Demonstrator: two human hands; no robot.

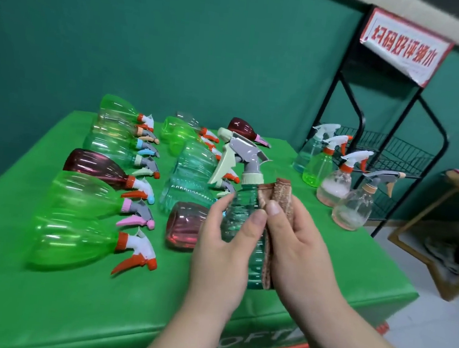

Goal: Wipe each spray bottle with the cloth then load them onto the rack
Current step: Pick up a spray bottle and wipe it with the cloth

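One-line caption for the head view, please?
Left hand holds a teal ribbed plastic spray bottle while right hand holds a brown cloth against it, above the green table.

Your bottle is clear, ribbed, glossy plastic; your cloth is rough, matt and brown. At two o'clock the rack is black metal wire. The table cover looks smooth and faintly glossy.

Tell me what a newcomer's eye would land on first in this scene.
First, the teal spray bottle held upright at centre by the left hand, while the right hand presses a brown cloth against it. Next, the rows of coloured bottles lying on the green table to the left, and the black rack with its red-lettered sign at the right.
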